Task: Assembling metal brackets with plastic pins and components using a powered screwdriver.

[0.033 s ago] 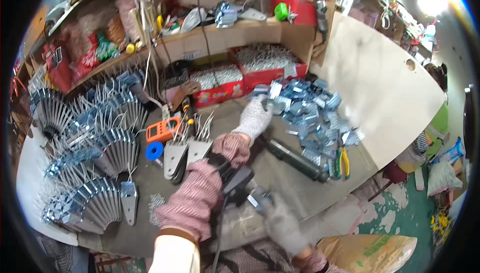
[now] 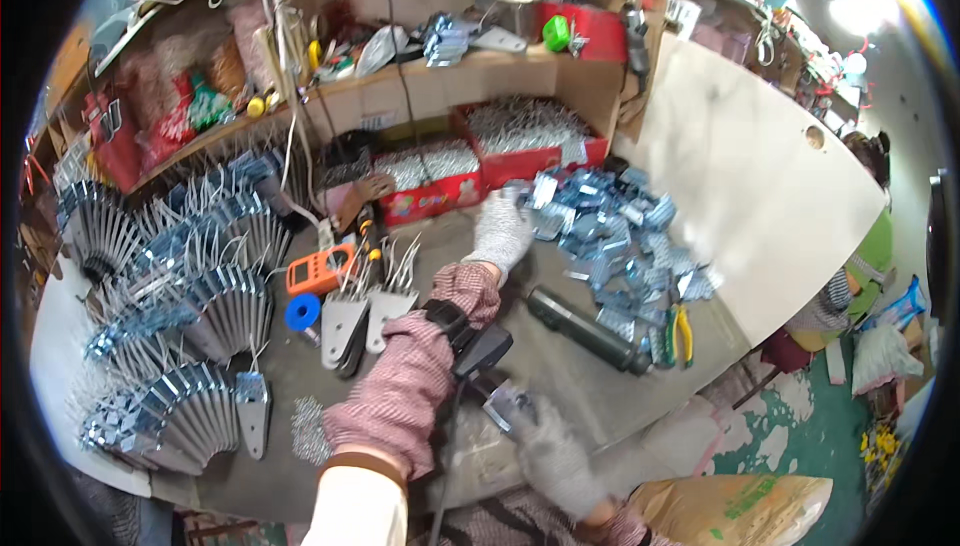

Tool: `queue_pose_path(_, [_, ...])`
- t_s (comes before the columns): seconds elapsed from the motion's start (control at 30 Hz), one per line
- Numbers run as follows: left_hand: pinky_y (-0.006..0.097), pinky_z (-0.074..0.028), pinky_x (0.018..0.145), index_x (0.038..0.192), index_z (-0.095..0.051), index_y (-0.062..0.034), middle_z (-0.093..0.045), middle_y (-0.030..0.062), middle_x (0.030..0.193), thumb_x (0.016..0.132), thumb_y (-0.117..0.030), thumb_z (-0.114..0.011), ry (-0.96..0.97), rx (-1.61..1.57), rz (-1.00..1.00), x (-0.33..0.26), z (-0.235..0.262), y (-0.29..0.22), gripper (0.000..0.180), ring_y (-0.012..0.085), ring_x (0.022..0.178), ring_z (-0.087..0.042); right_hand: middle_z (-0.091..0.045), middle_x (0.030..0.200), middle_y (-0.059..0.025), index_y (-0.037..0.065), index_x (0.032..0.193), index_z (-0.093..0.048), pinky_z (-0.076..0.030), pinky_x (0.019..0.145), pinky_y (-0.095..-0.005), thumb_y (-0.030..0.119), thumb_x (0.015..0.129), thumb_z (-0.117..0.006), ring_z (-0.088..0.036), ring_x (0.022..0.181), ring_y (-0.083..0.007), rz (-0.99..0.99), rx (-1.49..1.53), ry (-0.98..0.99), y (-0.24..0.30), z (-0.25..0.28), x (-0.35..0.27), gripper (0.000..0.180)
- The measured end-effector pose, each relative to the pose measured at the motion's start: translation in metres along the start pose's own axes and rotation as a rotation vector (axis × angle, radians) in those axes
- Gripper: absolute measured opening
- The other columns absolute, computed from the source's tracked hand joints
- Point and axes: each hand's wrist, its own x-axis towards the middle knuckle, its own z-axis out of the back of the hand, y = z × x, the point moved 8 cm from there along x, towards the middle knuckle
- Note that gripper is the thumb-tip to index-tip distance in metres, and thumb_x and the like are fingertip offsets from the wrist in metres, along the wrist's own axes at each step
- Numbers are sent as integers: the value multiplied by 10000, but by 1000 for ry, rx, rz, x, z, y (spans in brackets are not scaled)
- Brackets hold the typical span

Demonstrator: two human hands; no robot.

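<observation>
My left hand [image 2: 502,230], in a grey-white knit glove, reaches to the left edge of a pile of small blue, shiny metal pieces [image 2: 600,216]. Its fingers are closed at a small blue metal piece [image 2: 519,189], partly hidden by them. Close to the near edge of the table, my gloved right hand [image 2: 560,458] grips a flat, shiny metal piece [image 2: 511,409]; motion smears the fingers. A black device [image 2: 482,350] is strapped to my left wrist, with a cable running down from it.
Red boxes of small metal parts [image 2: 430,201] stand under the shelf. Right of my left hand lie a dark cylinder [image 2: 588,331] and yellow-green pliers [image 2: 682,336]. Leftward are an orange meter [image 2: 320,270], a blue spool [image 2: 302,312] and fanned stacks of wired metal plates [image 2: 190,416].
My left hand has shifted slightly left, its fingers now drawn in at the blue piece. In my right hand the shiny piece shows more of its flat face. The view has shifted slightly.
</observation>
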Motion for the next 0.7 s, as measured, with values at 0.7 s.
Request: queue_pose_path(0.7, [448,-486,818,1174,-681,-99,-610,114,1030,878,-154,-679,49,-9,-443,-120,170,-84,301,324,955,-595,-557,1364,-253,19,1456,-481,-517,901,-470,89,954,-565,-626,1077,-404,-167,478,-222,-33,33,-7,514])
